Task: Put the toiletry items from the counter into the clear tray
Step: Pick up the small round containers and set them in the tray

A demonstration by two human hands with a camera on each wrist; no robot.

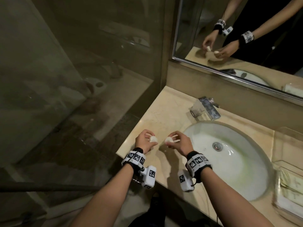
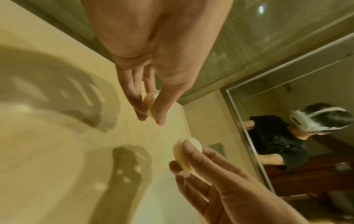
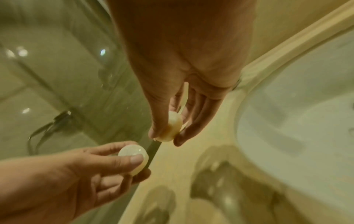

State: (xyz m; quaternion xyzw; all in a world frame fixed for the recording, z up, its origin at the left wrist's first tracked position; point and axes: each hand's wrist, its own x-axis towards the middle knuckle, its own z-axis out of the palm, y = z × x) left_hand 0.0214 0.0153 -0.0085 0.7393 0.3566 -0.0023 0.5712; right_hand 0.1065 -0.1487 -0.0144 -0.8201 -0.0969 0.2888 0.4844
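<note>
My left hand (image 1: 150,138) pinches a round white soap (image 1: 153,139) above the beige counter (image 1: 164,110), left of the sink. My right hand (image 1: 172,139) pinches a second round soap (image 1: 168,139), with thin pale strips (image 1: 176,137) between its fingers; I cannot tell what they are. In the left wrist view, thumb and fingers of the left hand (image 2: 151,119) grip the first soap (image 2: 150,99), and the second soap (image 2: 186,153) shows lower right. The right hand (image 3: 166,141) holds its soap (image 3: 173,128) edge-on. The clear tray (image 1: 276,182) stands at the far right, holding packets.
The white sink (image 1: 237,169) lies between my hands and the tray, with a chrome faucet (image 1: 205,108) behind it. A mirror (image 1: 229,30) hangs above the counter. A glass shower partition (image 1: 82,63) borders the counter's left end.
</note>
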